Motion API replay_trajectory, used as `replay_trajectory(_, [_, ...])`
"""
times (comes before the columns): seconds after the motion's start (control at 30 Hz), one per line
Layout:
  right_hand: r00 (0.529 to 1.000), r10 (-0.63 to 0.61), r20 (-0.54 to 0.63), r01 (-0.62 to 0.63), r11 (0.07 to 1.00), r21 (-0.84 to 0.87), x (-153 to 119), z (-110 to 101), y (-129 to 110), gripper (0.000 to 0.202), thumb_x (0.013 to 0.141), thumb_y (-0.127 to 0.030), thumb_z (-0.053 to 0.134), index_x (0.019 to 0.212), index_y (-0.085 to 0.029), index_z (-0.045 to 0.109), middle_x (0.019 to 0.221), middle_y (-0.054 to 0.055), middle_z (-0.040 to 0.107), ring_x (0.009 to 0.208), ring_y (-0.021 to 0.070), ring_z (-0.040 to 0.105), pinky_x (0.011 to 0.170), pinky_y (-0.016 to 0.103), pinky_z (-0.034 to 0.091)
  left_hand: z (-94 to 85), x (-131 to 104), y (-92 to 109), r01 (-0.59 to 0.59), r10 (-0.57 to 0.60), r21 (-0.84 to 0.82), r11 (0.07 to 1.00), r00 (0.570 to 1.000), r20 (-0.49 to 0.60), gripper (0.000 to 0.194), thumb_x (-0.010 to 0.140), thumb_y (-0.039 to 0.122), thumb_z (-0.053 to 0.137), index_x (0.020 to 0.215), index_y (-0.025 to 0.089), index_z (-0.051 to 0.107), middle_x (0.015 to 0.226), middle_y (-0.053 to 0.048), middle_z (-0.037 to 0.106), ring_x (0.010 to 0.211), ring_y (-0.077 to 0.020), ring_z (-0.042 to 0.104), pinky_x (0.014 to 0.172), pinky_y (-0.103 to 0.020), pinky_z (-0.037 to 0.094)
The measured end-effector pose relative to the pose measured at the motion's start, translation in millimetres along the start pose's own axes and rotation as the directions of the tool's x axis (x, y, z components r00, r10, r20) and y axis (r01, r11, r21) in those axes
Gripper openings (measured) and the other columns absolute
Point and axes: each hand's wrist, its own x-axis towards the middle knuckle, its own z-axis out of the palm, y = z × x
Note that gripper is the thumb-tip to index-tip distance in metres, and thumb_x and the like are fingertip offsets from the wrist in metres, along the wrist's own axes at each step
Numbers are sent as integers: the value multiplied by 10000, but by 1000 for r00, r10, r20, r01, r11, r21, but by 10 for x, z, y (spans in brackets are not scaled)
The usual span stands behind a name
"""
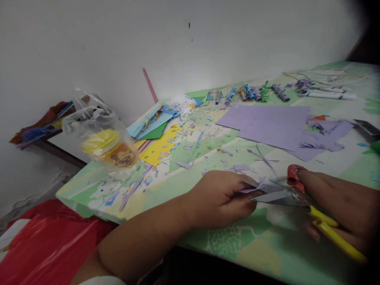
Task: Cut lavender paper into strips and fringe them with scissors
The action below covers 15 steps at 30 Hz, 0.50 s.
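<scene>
My left hand [221, 198] is closed, pinching a small strip of purple paper [252, 190] between thumb and fingers; the strip's far end is cut into a fringe. My right hand [335, 198] grips a pair of scissors [276, 196] by its red and yellow handles. The scissor blades are spread, and they point left beside the fringed paper and my left fingertips. Part of my right hand fades into the dark edge of the view. Beyond the hands lie large purple paper sheets [267, 122] and a fringed purple piece [326, 138].
Rolled paper tubes [249, 92] and white markers [329, 95] line the table's back. At left are a bagged yellow-lidded tub [109, 146], coloured paper sheets [160, 146] and white string [182, 106]. Paper scraps litter the tablecloth [261, 253]. Another blade [368, 128] shows at right.
</scene>
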Motion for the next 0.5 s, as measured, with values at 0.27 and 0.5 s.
replay_trajectory(0.27, [986, -162, 43, 167, 962, -217, -22, 19, 30, 785, 827, -419, 382, 1459, -222, -40, 1105, 147, 667, 879, 334, 696, 634, 406, 599, -5, -10, -7, -14, 14, 3, 1000, 1000, 4, 150, 808, 184, 458, 680, 160, 532, 626, 14, 542, 612, -81, 510, 602, -165, 372])
replay_trajectory(0.5, [986, -151, 75, 162, 968, -190, -15, 20, 43, 781, 807, -418, 384, 1447, -266, -38, 1120, 124, 667, 939, 343, 678, 677, 420, 597, 4, -5, -32, -76, 78, 58, 995, 996, -33, 167, 825, 206, 474, 686, 157, 554, 626, 5, 573, 610, -87, 514, 591, -168, 375])
